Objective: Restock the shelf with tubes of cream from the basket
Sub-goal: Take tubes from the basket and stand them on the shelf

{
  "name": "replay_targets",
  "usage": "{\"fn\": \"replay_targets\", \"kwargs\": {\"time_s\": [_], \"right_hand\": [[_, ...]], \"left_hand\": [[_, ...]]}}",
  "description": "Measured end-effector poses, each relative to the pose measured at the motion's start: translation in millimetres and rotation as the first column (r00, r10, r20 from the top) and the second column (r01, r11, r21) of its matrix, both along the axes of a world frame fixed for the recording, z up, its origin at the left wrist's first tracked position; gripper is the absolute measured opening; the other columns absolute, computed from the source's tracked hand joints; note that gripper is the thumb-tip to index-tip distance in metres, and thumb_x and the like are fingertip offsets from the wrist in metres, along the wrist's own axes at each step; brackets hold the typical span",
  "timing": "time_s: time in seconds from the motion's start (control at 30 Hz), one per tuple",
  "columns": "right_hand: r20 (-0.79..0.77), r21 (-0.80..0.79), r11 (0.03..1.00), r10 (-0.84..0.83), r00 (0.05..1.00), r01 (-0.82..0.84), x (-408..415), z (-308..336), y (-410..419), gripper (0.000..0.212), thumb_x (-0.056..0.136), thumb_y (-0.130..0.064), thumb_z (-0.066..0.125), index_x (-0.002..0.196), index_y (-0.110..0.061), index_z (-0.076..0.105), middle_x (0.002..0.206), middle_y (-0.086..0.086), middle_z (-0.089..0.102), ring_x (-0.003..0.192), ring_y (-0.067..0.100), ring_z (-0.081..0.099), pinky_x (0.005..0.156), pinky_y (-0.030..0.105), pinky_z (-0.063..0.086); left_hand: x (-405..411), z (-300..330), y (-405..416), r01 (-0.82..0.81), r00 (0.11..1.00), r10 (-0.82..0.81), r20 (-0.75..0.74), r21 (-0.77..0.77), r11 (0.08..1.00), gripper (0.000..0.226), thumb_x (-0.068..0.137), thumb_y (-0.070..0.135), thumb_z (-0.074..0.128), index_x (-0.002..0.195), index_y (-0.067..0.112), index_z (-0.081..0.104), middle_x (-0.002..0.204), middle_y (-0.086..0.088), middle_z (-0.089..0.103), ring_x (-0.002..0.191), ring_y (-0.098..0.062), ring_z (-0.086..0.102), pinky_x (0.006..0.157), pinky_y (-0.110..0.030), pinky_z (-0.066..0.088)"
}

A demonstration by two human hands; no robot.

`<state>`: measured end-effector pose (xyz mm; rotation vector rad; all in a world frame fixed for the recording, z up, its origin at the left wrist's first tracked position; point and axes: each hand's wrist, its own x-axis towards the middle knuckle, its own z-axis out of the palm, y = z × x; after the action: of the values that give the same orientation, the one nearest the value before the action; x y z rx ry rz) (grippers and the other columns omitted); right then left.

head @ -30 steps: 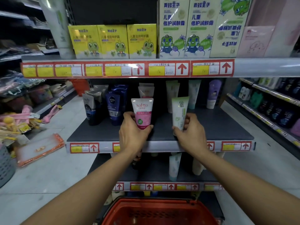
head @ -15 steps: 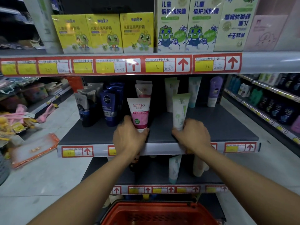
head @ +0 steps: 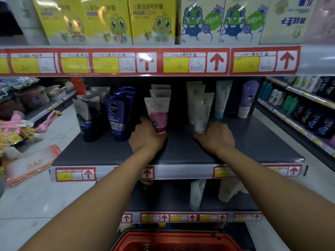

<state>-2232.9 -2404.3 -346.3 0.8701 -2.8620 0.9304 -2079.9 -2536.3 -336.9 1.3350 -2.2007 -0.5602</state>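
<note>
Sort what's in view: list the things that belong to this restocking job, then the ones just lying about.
Job:
left hand gripping the pink Softto tube
right hand gripping the pale green tube
dark shelf
red basket

Lying about:
Nivea tubes
purple tube
yellow frog boxes
orange pouch

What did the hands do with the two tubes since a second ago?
Both hands pushed their tubes deeper onto the grey shelf. The left hand still grips the pink-and-white plastic tube, now up against the matching tubes behind it; the right hand still holds the pale green plastic tube. Neither let go. The dark blue tubes and red plastic basket look unmoved.
</note>
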Motion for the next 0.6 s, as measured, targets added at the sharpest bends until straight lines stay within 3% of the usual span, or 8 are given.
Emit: {"fn": "replay_targets", "kwargs": {"time_s": [0.17,0.27,0.47,0.6], "right_hand": [[-0.028,-0.027,1.0,-0.001,1.0,0.0,-11,-2,-14,0.042,0.078,-0.052,0.074,0.099,-0.015,0.071,0.088,0.004,0.06,0.082,0.03,0.063,0.063,0.03,0.043],[-0.039,-0.047,0.999,0.004,0.999,-0.006,-16,-6,-19,0.041,0.079,-0.054,0.073,0.097,-0.016,0.07,0.089,0.006,0.066,0.074,0.026,0.058,0.062,0.03,0.045],[-0.102,0.008,0.999,0.045,0.994,-0.044,-20,-10,-24,0.05,0.087,-0.057,0.064,0.111,-0.013,0.061,0.107,0.012,0.069,0.096,0.037,0.067,0.073,0.038,0.054],[-0.125,0.039,0.999,0.03,0.992,-0.026,-16,-10,-25,0.05,0.086,-0.058,0.062,0.109,-0.013,0.058,0.109,0.011,0.068,0.099,0.036,0.066,0.078,0.038,0.054]], "left_hand": [[-16,-2,-17,0.028,0.999,-0.028,0.017,-0.004,1.0,0.071,0.083,0.055,0.078,0.13,0.012,0.048,0.127,-0.014,0.064,0.114,-0.038,0.065,0.074,-0.036,0.042],[-25,-3,-24,0.031,0.999,-0.031,0.02,0.007,0.999,0.071,0.083,0.055,0.078,0.131,0.011,0.049,0.128,-0.014,0.064,0.115,-0.037,0.065,0.075,-0.036,0.042],[-28,-19,-28,0.044,0.999,-0.044,-0.025,-0.004,0.999,0.06,0.08,0.057,0.076,0.118,0.013,0.059,0.115,-0.011,0.07,0.102,-0.035,0.07,0.072,-0.033,0.05],[-29,-20,-28,0.042,0.999,-0.042,-0.02,-0.02,0.999,0.067,0.075,0.062,0.072,0.12,0.014,0.061,0.116,-0.014,0.065,0.102,-0.036,0.068,0.076,-0.037,0.056]]}}
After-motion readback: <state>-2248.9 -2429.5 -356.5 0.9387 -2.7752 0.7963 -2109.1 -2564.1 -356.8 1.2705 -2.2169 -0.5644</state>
